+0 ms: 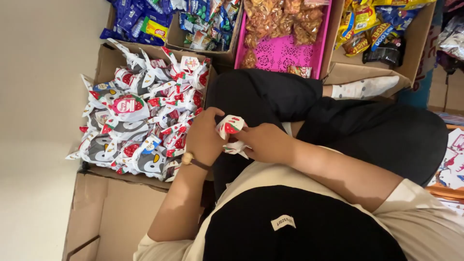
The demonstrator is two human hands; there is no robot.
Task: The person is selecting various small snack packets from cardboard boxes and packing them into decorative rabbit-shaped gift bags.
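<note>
Two hands meet over a lap in black trousers, and between them sits one small white packet (231, 126) printed with red strawberries. The left hand (205, 137) curls around the packet's left side, fingers bent and closed against it; the right hand (263, 141) presses in from the right, its fingertips pinching the crumpled white wrapper that hangs just below the packet. A gold-coloured watch or bracelet circles the left wrist.

The person sits on a pale, plain floor, cross-legged, with one foot in a white dotted sock (366, 88) showing well beyond the fingers. A flattened cardboard flap lies below the left forearm.

Just left of the left hand's fingers stands one open cardboard box (107, 60) heaped with matching white packets (140, 121), twisted at the ends and printed with strawberries and penguin-like faces; there are too many, too overlapped, to count exactly, perhaps thirty or more. Beyond the fingers, along the top edge, are four more containers: one box of blue-wrapped sweets (133, 19), one box of mixed small wrappers (208, 21), one pink plastic tray (282, 53) of clear bags holding orange-brown snacks, and one cardboard box of yellow and dark snack bags (372, 31).

All four are cut off by the top edge. The palm sides of both hands are hidden, so how much of the packet lies inside the grip cannot be seen. Colourful printed sheets at the far right are cropped and hard to make out.
</note>
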